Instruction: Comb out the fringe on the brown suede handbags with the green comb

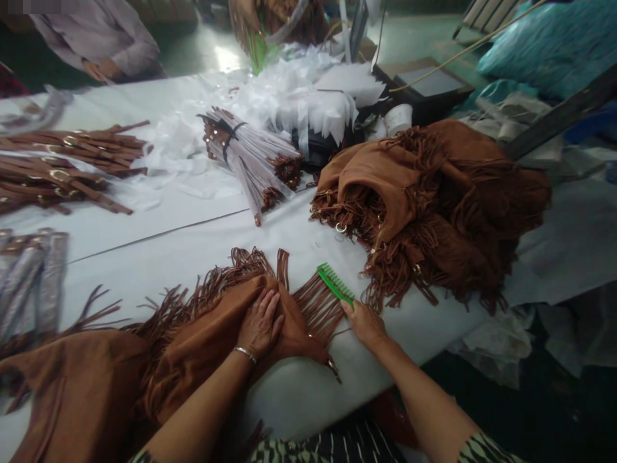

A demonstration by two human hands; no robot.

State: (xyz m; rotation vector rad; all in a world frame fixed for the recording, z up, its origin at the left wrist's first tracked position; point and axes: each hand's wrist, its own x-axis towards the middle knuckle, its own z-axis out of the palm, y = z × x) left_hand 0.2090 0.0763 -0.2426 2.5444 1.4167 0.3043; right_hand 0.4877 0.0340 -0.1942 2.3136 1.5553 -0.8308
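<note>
A brown fringed bag (pixel 212 315) lies on the white table in front of me. My left hand (pixel 260 323) rests flat on it, fingers stretched out, with a silver bangle at the wrist. In my right hand (pixel 362 321) is a green comb (pixel 336 283), gripped by its handle end. The comb lies over the strands of brown fringe (pixel 321 303) that spread out from the bag's right side. Near the table edge, a metal clasp (pixel 332 370) hangs off the bag. Another brown bag (pixel 91 379) lies at the lower left.
A heap of brown fringed bags (pixel 434 199) sits to the right. Bundled wrapped straps (pixel 245 154) and crumpled white wrapping (pixel 193 132) lie at the back, with buckled brown straps (pixel 62 167) at the left. A person (pixel 103 38) stands across the table (pixel 159 257).
</note>
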